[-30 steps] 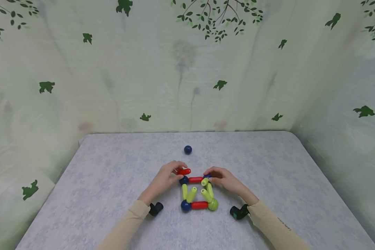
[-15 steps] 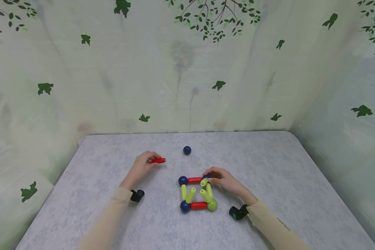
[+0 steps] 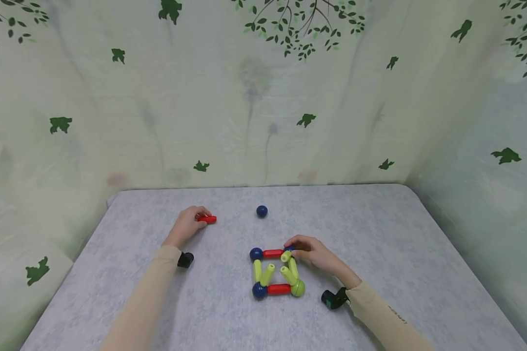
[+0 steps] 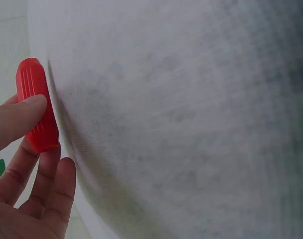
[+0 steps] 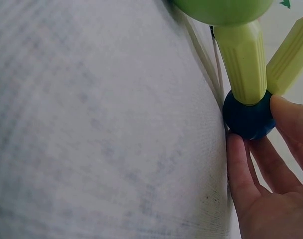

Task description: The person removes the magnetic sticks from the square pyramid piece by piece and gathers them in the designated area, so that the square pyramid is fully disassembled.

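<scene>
My left hand (image 3: 187, 225) pinches a red ribbed rod (image 4: 38, 107) between thumb and fingers, close over the table at the back left. My right hand (image 3: 313, 252) holds a blue ball (image 5: 248, 115) at the far right corner of a frame of rods and balls. That frame has a blue ball (image 3: 256, 254) at far left, another blue ball (image 3: 259, 291) at near left and a green ball (image 3: 297, 288) at near right. Red rods (image 3: 278, 289) form its front and back sides, yellow-green rods (image 3: 257, 270) its left and right. Further yellow-green rods (image 3: 268, 274) slant upward from its corners.
A loose blue ball (image 3: 261, 211) lies on the grey table (image 3: 369, 234) behind the frame. A pale curtain (image 3: 228, 122) with green leaf prints rises behind the table's back edge and along the sides. Small black cameras (image 3: 334, 298) sit at both wrists.
My left hand has moved from the frame's far left corner out to the back left, carrying the red rod. My right hand has stayed on the far right blue ball.
</scene>
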`<state>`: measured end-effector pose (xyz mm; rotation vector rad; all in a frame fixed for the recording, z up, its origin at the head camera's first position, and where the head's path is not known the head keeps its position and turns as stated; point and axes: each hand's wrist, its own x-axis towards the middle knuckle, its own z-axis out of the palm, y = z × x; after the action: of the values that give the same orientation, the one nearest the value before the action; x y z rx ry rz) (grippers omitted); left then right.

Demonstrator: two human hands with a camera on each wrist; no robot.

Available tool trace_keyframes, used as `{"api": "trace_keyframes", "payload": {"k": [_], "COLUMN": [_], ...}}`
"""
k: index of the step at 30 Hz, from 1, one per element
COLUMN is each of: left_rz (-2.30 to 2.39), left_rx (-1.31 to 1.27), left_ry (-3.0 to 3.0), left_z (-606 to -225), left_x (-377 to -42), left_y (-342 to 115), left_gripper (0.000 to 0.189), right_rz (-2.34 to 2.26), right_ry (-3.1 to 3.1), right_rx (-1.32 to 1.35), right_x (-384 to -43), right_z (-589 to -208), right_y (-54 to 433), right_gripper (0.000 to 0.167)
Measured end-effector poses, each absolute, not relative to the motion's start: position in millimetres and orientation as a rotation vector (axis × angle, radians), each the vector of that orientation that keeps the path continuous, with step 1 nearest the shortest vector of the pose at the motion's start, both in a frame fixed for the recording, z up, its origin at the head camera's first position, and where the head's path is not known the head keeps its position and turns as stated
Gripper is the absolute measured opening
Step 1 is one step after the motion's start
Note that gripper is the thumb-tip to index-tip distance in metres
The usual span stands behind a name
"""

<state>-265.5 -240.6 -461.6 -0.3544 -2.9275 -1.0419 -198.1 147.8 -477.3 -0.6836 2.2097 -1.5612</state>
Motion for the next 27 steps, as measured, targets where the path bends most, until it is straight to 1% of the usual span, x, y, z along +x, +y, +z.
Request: {"api": "trace_keyframes", "payload": {"k": [8, 14, 17, 21, 24, 27], "left_rz": [-1.057, -1.114, -1.177, -1.308, -1.383, -1.465], "left_rx": [-0.367, -0.442, -0.556, -0.786, -0.967, -1.083], "left_ry": [-2.924, -2.825, -2.774, -2.775, -2.813, -2.854], "left_z": [-463, -458, -452, -445, -444, -445], "left_x": [-267, -256, -242, -215, -194, -174], "left_y": [-241, -235, -222, -194, -170, -148], "left_gripper": [0.026, 0.028, 0.027, 0.028, 0.031, 0.036], "right_rz": [-1.556, -1.548, -1.554, -1.549, -1.537, -1.541], "right_ry": [2.199, 2.212, 2.196, 2.187, 2.192, 2.191], "right_rx": [-0.677, -0.657, -0.66, -0.664, -0.666, -0.671], "right_x": [-197, -199, -198, -192, -187, -186], "right_z": [-472, -479, -477, -462, -451, -449], "right_y": [146, 148, 148, 146, 144, 144], "right_gripper": [0.026, 0.026, 0.027, 0.026, 0.026, 0.026]}}
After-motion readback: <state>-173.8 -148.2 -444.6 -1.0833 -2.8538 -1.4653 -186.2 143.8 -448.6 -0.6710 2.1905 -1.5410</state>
